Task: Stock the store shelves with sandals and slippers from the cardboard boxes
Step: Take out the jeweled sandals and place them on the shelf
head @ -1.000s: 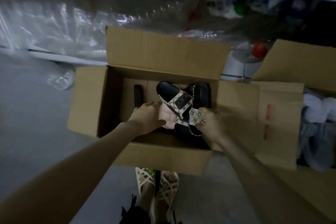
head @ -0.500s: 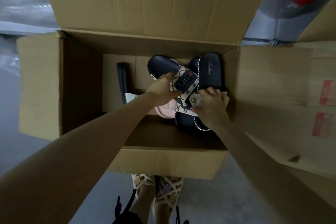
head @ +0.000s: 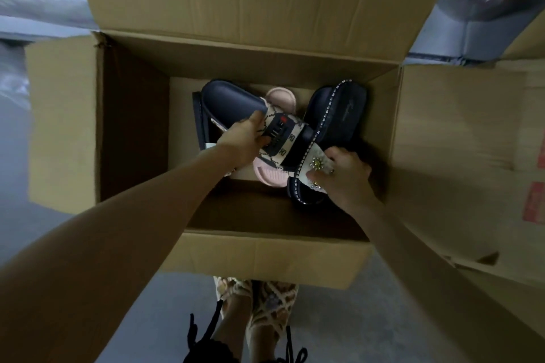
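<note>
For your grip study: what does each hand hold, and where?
Left hand: navy patterned-strap slide, by its strap. Right hand: navy jewelled sandal, by its strap.

My single head camera looks steeply down, close above the open brown cardboard box (head: 265, 253) on grey floor (head: 354, 327).

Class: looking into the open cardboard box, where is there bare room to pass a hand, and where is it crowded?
Free: the dark left part, between the box's left wall and the left slipper, and the near strip by the front wall. Crowded: the far right, where both hands grip overlapping slippers.
</note>
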Demonstrator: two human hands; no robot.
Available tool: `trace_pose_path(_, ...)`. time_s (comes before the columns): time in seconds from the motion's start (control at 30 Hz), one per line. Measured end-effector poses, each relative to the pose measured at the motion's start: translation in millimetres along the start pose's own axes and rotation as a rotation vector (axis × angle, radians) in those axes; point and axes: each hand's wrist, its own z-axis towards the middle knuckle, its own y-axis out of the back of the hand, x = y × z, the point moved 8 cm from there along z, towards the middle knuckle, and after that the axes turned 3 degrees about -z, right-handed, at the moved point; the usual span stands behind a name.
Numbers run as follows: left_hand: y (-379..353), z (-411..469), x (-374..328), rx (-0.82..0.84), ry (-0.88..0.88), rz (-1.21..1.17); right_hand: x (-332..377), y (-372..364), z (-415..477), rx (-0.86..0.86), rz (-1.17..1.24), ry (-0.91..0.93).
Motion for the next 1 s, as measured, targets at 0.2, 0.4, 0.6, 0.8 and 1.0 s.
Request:
trace_pose_path(0.2,15.3,-12.5,36.1,0.027,0.081,0.247,-12.1,1.3,-9.1,-0.034,-0.138,-0.036)
trace_pose_path(0.4,10.4,-26.2,52.9,0.042,0.081,0.319,-7.7,-4.5,-11.3,-0.043,-0.149,0.009)
trace_pose_path(0.6,7.5,-18.4,45.9,0.029,-0.007,0.159,2.5,-13.5,-4.0,-0.055,-0.125,0.052)
trace_pose_path(0.8,8.3,-22.3,73.6,-0.201,0.162,0.126,6.6,-29.6,8.9,-0.048,-0.103,0.017)
trace_pose_path(1.0,3.2,-19.0,98.5,-0.126,0.225,0.288,13.2,-39.9,13.8,-0.08,-0.117,0.023)
